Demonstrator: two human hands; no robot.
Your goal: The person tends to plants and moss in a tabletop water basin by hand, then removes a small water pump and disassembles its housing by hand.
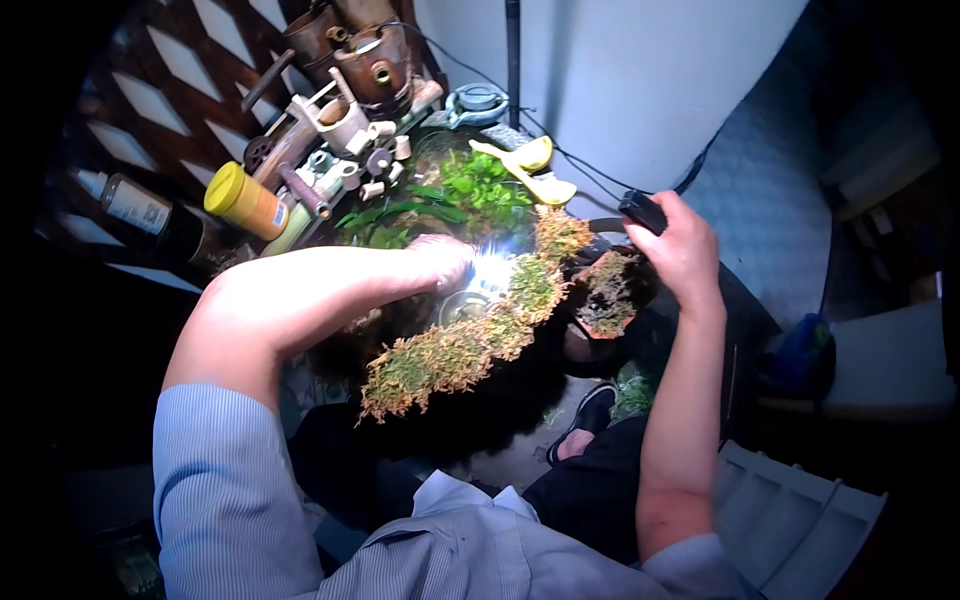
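My left hand point(440, 262) reaches into a round planted water container, beside a bright glare that washes out its fingers. Just below the hand a clear round rim point(464, 308) shows, partly lost in the light. A thick band of green and tan moss point(430, 370) curves along the near edge of the container. Leafy green plants point(480, 182) grow on the far side. My right hand point(682, 250) is closed around a black block-shaped object point(643, 212) at the container's right edge. Beneath it sits a mossy, reddish-edged piece point(606, 295).
Yellow scoop-like pieces point(535, 170) lie on the far rim. Rusty brown pots point(375, 70), a yellow-lidded tub point(245, 200) and a dark bottle point(140, 208) stand at the back left. A black cable point(570, 155) runs along the wall. A grey plastic surface point(790, 520) is at lower right.
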